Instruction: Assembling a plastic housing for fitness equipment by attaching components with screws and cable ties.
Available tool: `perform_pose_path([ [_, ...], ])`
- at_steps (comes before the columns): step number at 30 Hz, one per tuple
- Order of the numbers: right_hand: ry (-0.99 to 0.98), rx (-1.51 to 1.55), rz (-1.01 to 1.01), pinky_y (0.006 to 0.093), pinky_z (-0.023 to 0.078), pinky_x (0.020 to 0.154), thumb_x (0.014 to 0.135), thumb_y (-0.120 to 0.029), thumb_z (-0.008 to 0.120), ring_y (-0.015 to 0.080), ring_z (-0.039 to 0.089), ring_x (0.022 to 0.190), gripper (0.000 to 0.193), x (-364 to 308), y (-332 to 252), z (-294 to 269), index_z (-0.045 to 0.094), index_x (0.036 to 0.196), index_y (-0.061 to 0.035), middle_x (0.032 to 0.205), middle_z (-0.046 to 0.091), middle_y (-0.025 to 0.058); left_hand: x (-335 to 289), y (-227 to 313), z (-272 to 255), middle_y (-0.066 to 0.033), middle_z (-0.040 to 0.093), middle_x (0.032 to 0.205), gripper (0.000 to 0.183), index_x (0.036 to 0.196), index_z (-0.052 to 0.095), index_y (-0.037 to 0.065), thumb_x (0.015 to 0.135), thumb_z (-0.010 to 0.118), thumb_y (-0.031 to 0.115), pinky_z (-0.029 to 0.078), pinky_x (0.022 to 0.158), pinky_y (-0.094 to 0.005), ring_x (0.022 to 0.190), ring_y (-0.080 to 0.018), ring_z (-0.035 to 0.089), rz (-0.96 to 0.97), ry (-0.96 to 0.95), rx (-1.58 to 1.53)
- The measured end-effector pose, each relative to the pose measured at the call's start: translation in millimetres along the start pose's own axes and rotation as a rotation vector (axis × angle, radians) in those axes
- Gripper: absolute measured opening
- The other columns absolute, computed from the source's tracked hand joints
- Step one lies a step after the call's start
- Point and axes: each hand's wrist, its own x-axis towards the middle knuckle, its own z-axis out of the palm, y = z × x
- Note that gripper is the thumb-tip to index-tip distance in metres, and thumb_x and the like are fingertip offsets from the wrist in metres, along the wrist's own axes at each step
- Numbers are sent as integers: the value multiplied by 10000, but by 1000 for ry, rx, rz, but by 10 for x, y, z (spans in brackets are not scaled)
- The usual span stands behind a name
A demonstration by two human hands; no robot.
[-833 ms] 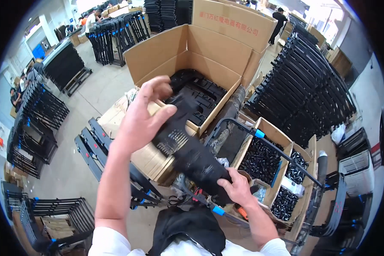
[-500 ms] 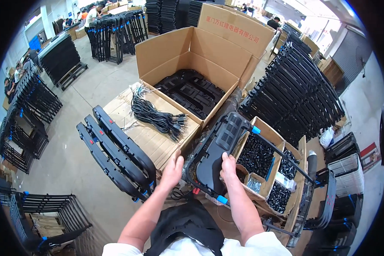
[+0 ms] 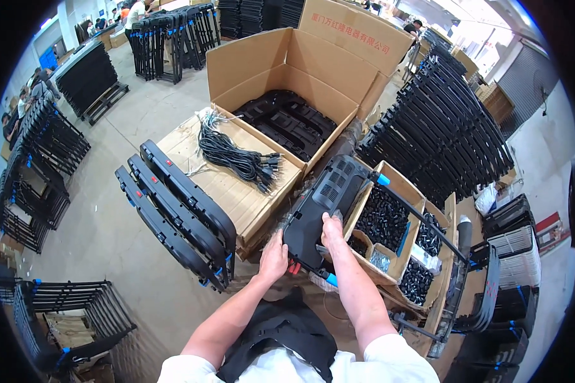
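Observation:
A black plastic cover with vent slots lies on a black tubular frame with blue end pieces, in front of me. My right hand is closed at the cover's right edge, thumb on top. At the left edge my left hand grips the side, its fingers partly hidden. Red connectors show at the cover's near end. What lies under the cover is hidden.
Black cables lie on a cardboard surface at left, beside several upright black frames. An open carton holds black plastic parts. Partitioned boxes of small black parts stand right. Stacked frames rise behind them.
My left hand has moved from beside the cover onto its left edge. The cover's near end has shifted left and now lies over the edge that showed before. My right hand has moved slightly left and up.

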Motion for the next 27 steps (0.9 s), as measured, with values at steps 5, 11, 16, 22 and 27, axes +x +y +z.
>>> perform_pose_path([
  [5, 8, -18, -24, 354, 379, 1158, 1079, -188, 549, 255, 504, 1363, 562, 109, 35, -104, 348, 1525, 91, 1510, 501, 196, 16, 140, 61, -340, 515, 1449, 524, 1488, 407, -94, 1020, 512, 116, 368, 1192, -462, 1383, -433, 496, -17, 3, 15],
  [11, -290, 13, 34, 343, 606, 659, 1020, -249, 616, 206, 714, 870, 431, 137, -39, -448, 565, 1328, 48, 1077, 704, 112, 32, 219, 126, -315, 522, 1460, 505, 1487, 430, -76, 1017, 502, 98, 381, 1182, -441, 1381, -425, 504, -56, 46, 12],
  [16, -230, -457, -151, 308, 579, 677, 980, -257, 664, 171, 690, 831, 474, -138, -628, -1304, 601, 1321, 66, 1027, 715, 126, -48, 347, 143, -273, 599, 1342, 421, 1409, 520, -34, 1021, 538, 126, 439, 1094, -433, 1265, -405, 576, -53, 289, -32],
  [22, -381, -424, -108, 233, 495, 597, 1014, -277, 622, 88, 643, 734, 348, -1198, -869, -2801, 684, 1204, 8, 891, 712, 48, -1102, 826, 475, -135, 630, 909, 61, 977, 667, 60, 936, 653, 102, 505, 798, -439, 886, -352, 617, 244, -76, 85],
  [27, -622, -365, 346, 208, 451, 545, 1014, -260, 631, 65, 604, 679, 270, -2046, -318, -3538, 724, 1087, -18, 833, 697, 28, -850, 465, 1564, -104, 662, 930, 99, 977, 713, 91, 906, 660, 134, 507, 838, -453, 943, -319, 636, 347, -219, 204],
])
